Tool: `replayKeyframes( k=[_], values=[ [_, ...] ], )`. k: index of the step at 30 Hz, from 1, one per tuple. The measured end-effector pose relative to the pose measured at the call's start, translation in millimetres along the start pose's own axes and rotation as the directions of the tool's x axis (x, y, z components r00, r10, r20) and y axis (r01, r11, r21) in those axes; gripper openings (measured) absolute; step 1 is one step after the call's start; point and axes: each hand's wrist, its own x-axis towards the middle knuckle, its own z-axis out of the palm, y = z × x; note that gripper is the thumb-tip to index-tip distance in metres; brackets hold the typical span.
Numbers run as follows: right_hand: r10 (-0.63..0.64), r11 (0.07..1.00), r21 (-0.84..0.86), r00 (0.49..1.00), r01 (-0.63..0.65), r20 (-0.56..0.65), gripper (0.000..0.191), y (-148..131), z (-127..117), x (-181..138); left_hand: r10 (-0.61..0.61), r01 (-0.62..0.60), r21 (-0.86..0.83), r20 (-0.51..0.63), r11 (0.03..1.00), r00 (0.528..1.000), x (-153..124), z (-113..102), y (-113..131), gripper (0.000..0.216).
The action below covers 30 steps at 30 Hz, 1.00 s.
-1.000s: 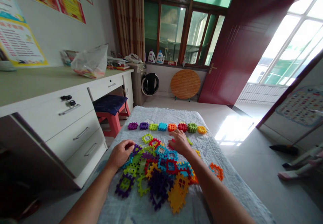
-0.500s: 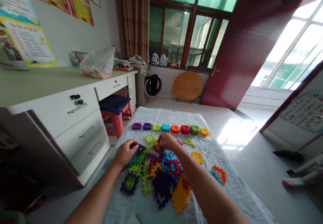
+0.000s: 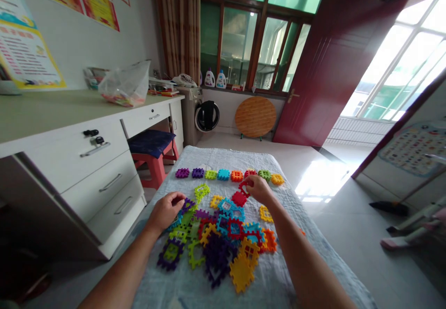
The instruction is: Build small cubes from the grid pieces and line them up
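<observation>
My right hand (image 3: 258,189) pinches a red notched building-block piece (image 3: 245,187) with an open middle, just in front of the row of cube blocks. A solid red piece (image 3: 239,199) lies right below it on the cloth. My left hand (image 3: 167,210) hangs at the left edge of the pile, its thumb and fingers drawn together; whether anything is between them is hidden. A purple piece (image 3: 188,205) is nearest its fingertips. In the pile lie blue window pieces (image 3: 226,205), dark purple pieces (image 3: 218,258) and a yellow piece (image 3: 242,272).
Several assembled cubes, among them a cyan cube (image 3: 223,174), line the far end of the cloth-covered table (image 3: 198,153). A green piece (image 3: 201,191) and a yellow frame (image 3: 265,213) lie apart from the pile. A white desk (image 3: 101,160) and pink stool (image 3: 156,169) stand left.
My right hand has moved right and away from the pile with a red piece, nearer the row of cubes. My left hand keeps almost the same place. The view has shifted slightly.
</observation>
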Motion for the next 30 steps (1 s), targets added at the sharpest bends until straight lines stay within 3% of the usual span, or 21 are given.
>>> replayKeyframes(
  k=[8,16,20,30],
  values=[
    [0.017,0.991,-0.136,1.0,-0.016,0.005,0.021,15.2,37.3,-8.9,0.014,-0.013,0.018,-0.018,1.0,1.0,1.0,1.8,-8.8,0.027],
    [-0.02,0.961,-0.271,0.99,0.057,0.137,0.04,8.9,31.2,-21.3,0.012,-0.012,0.023,-0.015,1.0,1.0,0.9,1.9,-8.4,0.027],
    [-0.015,0.957,-0.288,0.993,0.047,0.113,0.035,1.2,35.1,-23.8,0.011,-0.01,0.016,-0.026,1.0,1.0,0.6,2.1,-8.1,0.028],
    [0.003,0.96,-0.278,0.997,0.02,0.082,0.048,-4.4,38.9,-25.3,0.014,-0.014,-0.001,-0.01,1.0,1.0,1.4,3.2,-9.8,0.027]
  ],
)
